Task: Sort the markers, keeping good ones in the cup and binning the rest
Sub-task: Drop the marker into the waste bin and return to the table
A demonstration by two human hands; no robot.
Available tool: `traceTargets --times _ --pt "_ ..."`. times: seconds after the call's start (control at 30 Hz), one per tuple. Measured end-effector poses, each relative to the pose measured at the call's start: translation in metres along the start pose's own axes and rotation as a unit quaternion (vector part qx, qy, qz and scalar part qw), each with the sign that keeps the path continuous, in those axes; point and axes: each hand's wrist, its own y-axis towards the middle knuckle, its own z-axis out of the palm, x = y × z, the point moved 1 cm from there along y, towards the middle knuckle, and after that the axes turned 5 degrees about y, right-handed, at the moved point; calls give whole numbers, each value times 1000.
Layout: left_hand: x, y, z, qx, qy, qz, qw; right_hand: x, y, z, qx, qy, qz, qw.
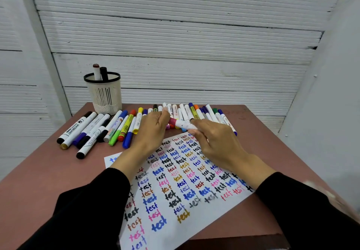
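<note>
I see a white marker with a pink cap held above the paper: my left hand grip pinches the cap, right hand grip clamps the barrel. The cup stands at ten o'clock on the surface.

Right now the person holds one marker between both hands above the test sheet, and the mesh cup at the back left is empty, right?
Not quite: the head view shows two markers standing in the mesh cup. The rest holds.

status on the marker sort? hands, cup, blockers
Left hand and right hand both grip one pink-capped marker over the test sheet. Cup holds two. No blockers.
</note>
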Motion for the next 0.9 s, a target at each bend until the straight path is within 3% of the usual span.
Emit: traceTargets --times 0.37,0.53,0.63,0.77,0.9 --pt "1 -2 -1 37 7 30 999 -2 0 6 74 67 91 991" --pt "-6 2 -7 71 -25 26 997 -10 9 -4 34 71 71 994" --pt "-5 4 -11 106 -36 18 994 -13 13 -11 49 112 116 986" --pt "4 5 -13 111 -16 16 994 -13 11 -13 88 194 213 954" --pt "0 0 -16 91 9 37 995 -14 18 -18 9 394 286 873"
